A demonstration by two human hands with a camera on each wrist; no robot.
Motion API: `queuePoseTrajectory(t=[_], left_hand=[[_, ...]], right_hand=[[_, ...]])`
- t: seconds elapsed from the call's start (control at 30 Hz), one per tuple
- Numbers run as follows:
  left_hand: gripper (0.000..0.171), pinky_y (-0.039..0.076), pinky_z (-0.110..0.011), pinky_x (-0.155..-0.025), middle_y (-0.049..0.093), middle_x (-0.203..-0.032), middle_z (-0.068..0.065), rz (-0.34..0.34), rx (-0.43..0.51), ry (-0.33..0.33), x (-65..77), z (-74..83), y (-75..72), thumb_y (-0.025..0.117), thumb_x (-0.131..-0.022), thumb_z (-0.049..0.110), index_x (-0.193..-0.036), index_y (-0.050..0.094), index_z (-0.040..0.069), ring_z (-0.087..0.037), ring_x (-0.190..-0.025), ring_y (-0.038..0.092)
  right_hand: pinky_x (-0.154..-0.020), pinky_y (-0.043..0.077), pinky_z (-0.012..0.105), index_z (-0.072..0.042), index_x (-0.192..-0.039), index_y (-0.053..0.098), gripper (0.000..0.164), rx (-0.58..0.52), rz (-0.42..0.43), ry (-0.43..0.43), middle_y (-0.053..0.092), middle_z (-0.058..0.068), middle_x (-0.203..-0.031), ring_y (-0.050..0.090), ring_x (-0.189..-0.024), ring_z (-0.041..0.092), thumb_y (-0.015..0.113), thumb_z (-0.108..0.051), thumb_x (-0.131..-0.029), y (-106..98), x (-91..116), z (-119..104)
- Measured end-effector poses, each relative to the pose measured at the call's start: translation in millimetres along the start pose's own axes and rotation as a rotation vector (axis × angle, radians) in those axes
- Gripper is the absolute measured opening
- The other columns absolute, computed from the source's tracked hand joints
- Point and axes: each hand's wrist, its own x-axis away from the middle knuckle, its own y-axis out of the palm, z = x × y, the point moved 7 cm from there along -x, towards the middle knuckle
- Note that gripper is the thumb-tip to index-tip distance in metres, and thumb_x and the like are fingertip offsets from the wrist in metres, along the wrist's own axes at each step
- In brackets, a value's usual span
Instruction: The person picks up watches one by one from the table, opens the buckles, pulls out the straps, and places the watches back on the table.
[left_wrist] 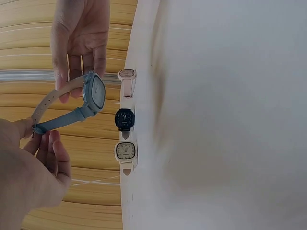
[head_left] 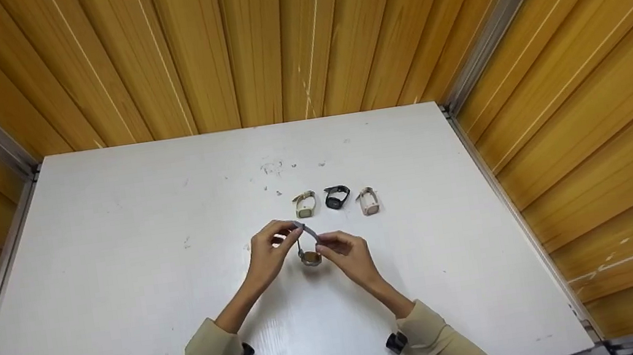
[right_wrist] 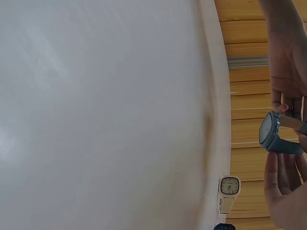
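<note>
A blue-grey wristwatch hangs in both hands above the bench, just nearer the person than three other watches. Its strap forms a tall loop whose long axis runs from the case, at the bottom, up to the strap end; the dial faces down toward the bench and somewhat toward the person. The case is a rounded square with a pale dial, the back shows golden-brown from above, and the strap is blue-grey outside and pale tan inside, with small holes along one strand.

The left hand has a narrow pinch grip on the strap end away from the case. The right hand likewise pinches the strap between thumb and fingers, on the loop's right side.

Beyond them, left to right, stand a cream watch, a black watch and a pink watch, straps looped, dials toward the person. Beige sleeves cover the forearms, and a wood-panelled wall rises behind the white bench.
</note>
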Motion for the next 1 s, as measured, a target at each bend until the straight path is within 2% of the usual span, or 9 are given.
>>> queuePoseTrajectory(t=[0.2,0.33,0.47,0.53,0.7,0.77,0.93,1.0], left_hand=[[0.011,0.056,-0.026,-0.078,0.075,-0.1,-0.016,0.033,-0.041,-0.016,-0.5,6.9,1.4,0.073,-0.092,0.004,-0.102,0.076,0.0,-0.023,-0.09,0.067],[0.011,0.056,-0.025,-0.077,0.074,-0.1,-0.018,0.029,-0.022,-0.026,2.3,25.3,-0.8,0.07,-0.094,0.002,-0.102,0.074,-0.004,-0.026,-0.09,0.068],[0.011,0.056,-0.025,-0.076,0.073,-0.1,-0.019,0.028,0.005,-0.007,5.2,38.7,-3.6,0.069,-0.095,0.001,-0.102,0.073,-0.005,-0.032,-0.089,0.069],[0.011,0.057,-0.025,-0.076,0.073,-0.1,-0.019,0.034,0.003,-0.008,4.8,35.0,-2.8,0.068,-0.095,0.002,-0.103,0.072,-0.005,-0.034,-0.089,0.07],[0.012,0.057,-0.025,-0.075,0.074,-0.1,-0.016,0.048,0.026,-0.044,1.0,5.0,0.1,0.069,-0.096,0.005,-0.106,0.072,0.0,-0.029,-0.086,0.071],[0.012,0.056,-0.023,-0.074,0.074,-0.099,-0.018,0.048,0.045,-0.064,1.2,-1.0,0.6,0.069,-0.096,0.006,-0.106,0.072,0.0,-0.03,-0.085,0.071],[0.013,0.05,-0.014,-0.066,0.071,-0.096,-0.028,0.031,0.08,-0.088,6.2,15.9,-0.4,0.064,-0.099,0.003,-0.107,0.068,-0.007,-0.045,-0.085,0.069],[0.014,0.049,-0.013,-0.064,0.072,-0.096,-0.028,0.017,0.09,-0.086,8.0,23.2,-1.6,0.063,-0.1,0.003,-0.107,0.067,-0.008,-0.048,-0.085,0.068]], right_hand=[[-0.082,0.061,0.019,0.014,-0.111,0.069,0.021,-0.008,0.014,0.01,0.071,0.032,-0.107,0.072,-0.091,0.009,0.071,0.004,-0.092,-2.7,-4.2,9.7],[-0.082,0.061,0.019,0.015,-0.112,0.069,0.022,-0.006,0.028,0.014,0.071,0.033,-0.107,0.072,-0.089,0.006,0.07,0.006,-0.091,-4.8,-8.7,26.2],[-0.081,0.062,0.02,0.013,-0.112,0.07,0.023,-0.023,0.028,0.017,0.071,0.032,-0.107,0.071,-0.087,0.004,0.072,0.003,-0.091,-6.2,-9.3,31.5],[-0.082,0.063,0.022,0.012,-0.112,0.07,0.024,-0.036,0.024,0.012,0.071,0.033,-0.106,0.072,-0.087,0.005,0.073,0.001,-0.091,-7.0,-9.3,32.9],[-0.083,0.063,0.024,0.013,-0.114,0.069,0.027,-0.059,0.021,0.01,0.07,0.035,-0.108,0.072,-0.089,0.006,0.074,-0.001,-0.091,-8.5,-8.1,34.7],[-0.082,0.063,0.024,0.015,-0.115,0.067,0.029,-0.065,0.021,0.014,0.07,0.034,-0.107,0.072,-0.088,0.006,0.074,-0.002,-0.092,-8.7,-7.3,35.4],[-0.08,0.064,0.025,0.017,-0.121,0.062,0.035,-0.077,0.028,0.034,0.071,0.029,-0.104,0.072,-0.086,0.007,0.073,-0.003,-0.093,-9.4,-6.8,38.3],[-0.081,0.064,0.027,0.016,-0.122,0.061,0.036,-0.087,0.041,0.048,0.071,0.027,-0.104,0.072,-0.086,0.008,0.072,-0.003,-0.094,-10.5,-7.0,39.8]])
